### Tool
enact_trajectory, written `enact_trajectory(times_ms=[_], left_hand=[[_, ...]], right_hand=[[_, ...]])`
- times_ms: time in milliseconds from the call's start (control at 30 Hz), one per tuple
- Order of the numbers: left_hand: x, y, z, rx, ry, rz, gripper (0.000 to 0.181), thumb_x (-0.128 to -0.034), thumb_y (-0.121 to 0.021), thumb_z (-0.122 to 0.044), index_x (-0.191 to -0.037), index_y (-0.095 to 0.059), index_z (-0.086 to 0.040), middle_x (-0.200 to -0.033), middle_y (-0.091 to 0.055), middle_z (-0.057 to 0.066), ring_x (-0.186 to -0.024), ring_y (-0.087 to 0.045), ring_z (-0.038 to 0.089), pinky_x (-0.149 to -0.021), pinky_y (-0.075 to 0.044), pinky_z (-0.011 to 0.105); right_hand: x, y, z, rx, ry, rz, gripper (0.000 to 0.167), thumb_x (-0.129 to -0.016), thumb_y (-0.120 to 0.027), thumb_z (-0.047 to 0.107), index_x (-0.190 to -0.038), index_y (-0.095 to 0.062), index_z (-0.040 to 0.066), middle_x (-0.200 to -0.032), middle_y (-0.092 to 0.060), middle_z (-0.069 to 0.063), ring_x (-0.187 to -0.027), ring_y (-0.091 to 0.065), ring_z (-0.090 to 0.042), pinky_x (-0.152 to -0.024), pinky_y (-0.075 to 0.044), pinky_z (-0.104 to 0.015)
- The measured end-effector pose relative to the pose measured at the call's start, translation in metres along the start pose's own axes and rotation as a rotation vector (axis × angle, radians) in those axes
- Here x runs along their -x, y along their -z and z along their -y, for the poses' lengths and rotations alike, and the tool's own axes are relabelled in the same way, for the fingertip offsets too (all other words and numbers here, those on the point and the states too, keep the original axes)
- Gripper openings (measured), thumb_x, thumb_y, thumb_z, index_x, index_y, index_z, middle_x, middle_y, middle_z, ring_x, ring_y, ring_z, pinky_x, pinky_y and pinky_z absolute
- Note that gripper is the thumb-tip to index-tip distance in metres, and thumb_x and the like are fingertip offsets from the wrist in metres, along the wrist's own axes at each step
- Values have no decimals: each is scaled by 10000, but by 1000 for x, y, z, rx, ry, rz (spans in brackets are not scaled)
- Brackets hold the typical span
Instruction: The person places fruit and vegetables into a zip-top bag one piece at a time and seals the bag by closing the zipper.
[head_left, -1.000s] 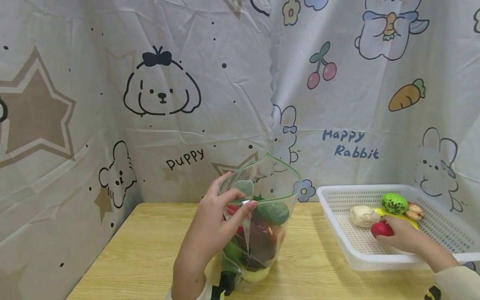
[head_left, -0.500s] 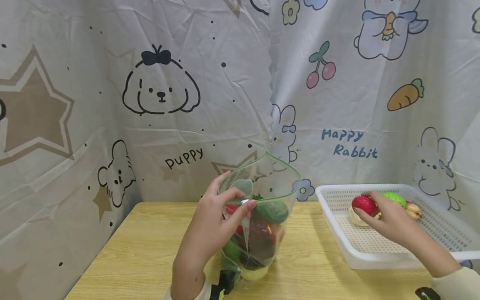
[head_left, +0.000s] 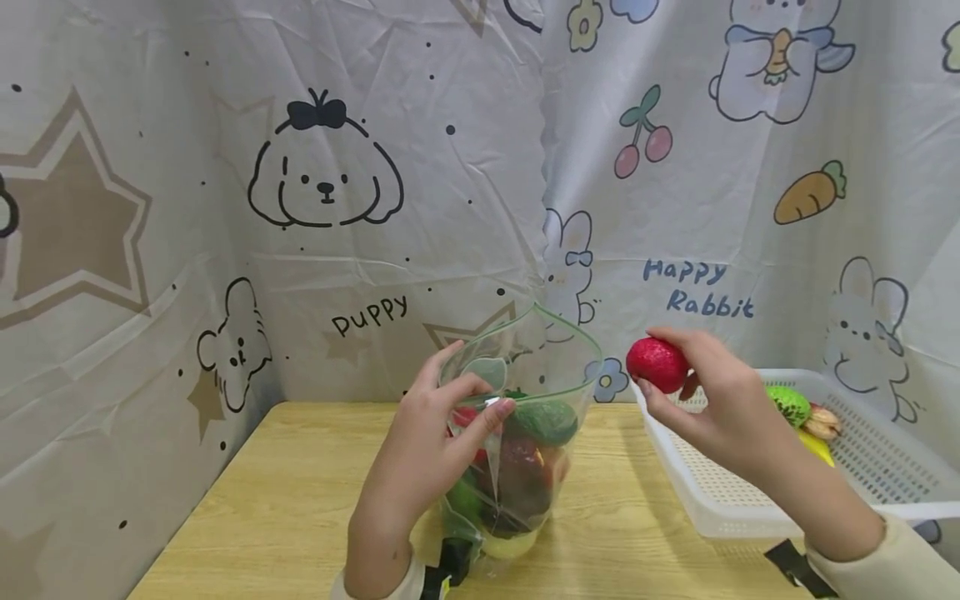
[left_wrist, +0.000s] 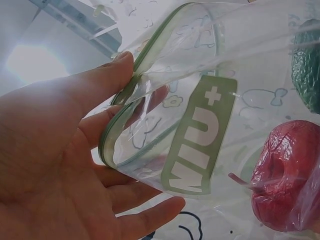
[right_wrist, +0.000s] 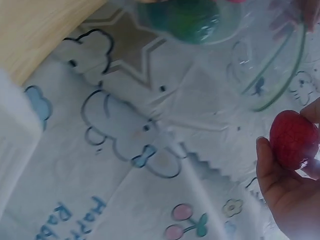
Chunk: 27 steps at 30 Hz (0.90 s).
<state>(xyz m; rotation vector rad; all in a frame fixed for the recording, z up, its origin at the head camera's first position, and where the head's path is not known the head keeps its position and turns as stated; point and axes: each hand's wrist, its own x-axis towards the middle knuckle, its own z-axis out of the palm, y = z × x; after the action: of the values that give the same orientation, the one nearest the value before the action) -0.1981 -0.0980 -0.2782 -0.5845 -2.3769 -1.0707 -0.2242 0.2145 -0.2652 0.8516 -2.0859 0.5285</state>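
Note:
My left hand [head_left: 423, 442] pinches the green-edged rim of a clear zip bag [left_wrist: 200, 145] between thumb and fingers, and the bag's mouth gapes. Through the plastic show a dark green bumpy piece [head_left: 547, 421], a large dark brown-purple piece [head_left: 517, 492] and a shiny red fruit with a stem [left_wrist: 287, 175]. Further pieces lie partly hidden behind these. Raised just right of the bag's mouth, my right hand [head_left: 723, 400] grips a round red fruit [head_left: 657, 365] with a rough, glossy skin. This fruit is apart from the bag in the right wrist view [right_wrist: 294, 140].
A white perforated basket [head_left: 678, 492] stands at the right of the wooden table [head_left: 300, 483]. Inside are a green speckled fruit [head_left: 787, 405], a brownish piece [head_left: 825, 422] and a yellow piece [head_left: 816, 447]. A printed curtain [head_left: 337, 258] hangs behind.
My right hand has lifted the red fruit out of the basket and carried it left and up towards the bag. The left hand and bag have stayed put.

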Motion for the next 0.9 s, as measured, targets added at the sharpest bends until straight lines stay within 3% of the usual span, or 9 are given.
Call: enact_trajectory(times_ms=[133, 300, 533, 800, 900], left_hand=[[-1, 0, -1, -1, -4, 1, 191, -950, -706, -411, -910, -713, -224, -1583, -386, 116, -1409, -425, 423, -1048, -462, 588], [-2, 0, -1, -11, -1, 1, 193, -950, -704, -415, -901, -711, -228, -1584, -385, 124, -1398, -437, 433, -1041, -465, 595], [-2, 0, -1, -11, -4, -2, 192, -950, -708, -408, -877, -705, -230, -1575, -395, 140, -1326, -526, 405, -999, -506, 571], [-1, -1, -3, -6, 5, -1, 175, -943, -722, -395, -887, -710, -229, -1581, -387, 130, -981, -716, 246, -878, -584, 471], [-1, -2, -3, -7, 6, 0, 174, -940, -727, -391, -899, -715, -223, -1578, -390, 134, -885, -722, 187, -837, -599, 431]], right_hand=[[-14, -4, 18, -36, 54, -35, 634, -756, -786, 33, -1348, -565, -16, -1139, -667, -124, -805, -553, -79, -682, -476, -86], [-30, -15, 34, -56, 47, -60, 769, -749, -855, 29, -1421, -481, 17, -1191, -675, -136, -857, -591, -122, -658, -507, -175], [-44, -33, 39, -94, 69, -56, 646, -776, -855, 38, -1346, -553, 25, -1286, -646, -113, -1023, -620, -174, -705, -562, -315], [-48, -45, 38, -144, 63, -26, 613, -801, -836, 26, -1351, -567, 23, -1334, -600, -122, -1168, -614, -224, -911, -577, -384], [-47, -48, 37, -161, 52, -6, 598, -818, -831, 43, -1357, -571, 32, -1340, -592, -121, -1126, -637, -214, -927, -573, -383]])
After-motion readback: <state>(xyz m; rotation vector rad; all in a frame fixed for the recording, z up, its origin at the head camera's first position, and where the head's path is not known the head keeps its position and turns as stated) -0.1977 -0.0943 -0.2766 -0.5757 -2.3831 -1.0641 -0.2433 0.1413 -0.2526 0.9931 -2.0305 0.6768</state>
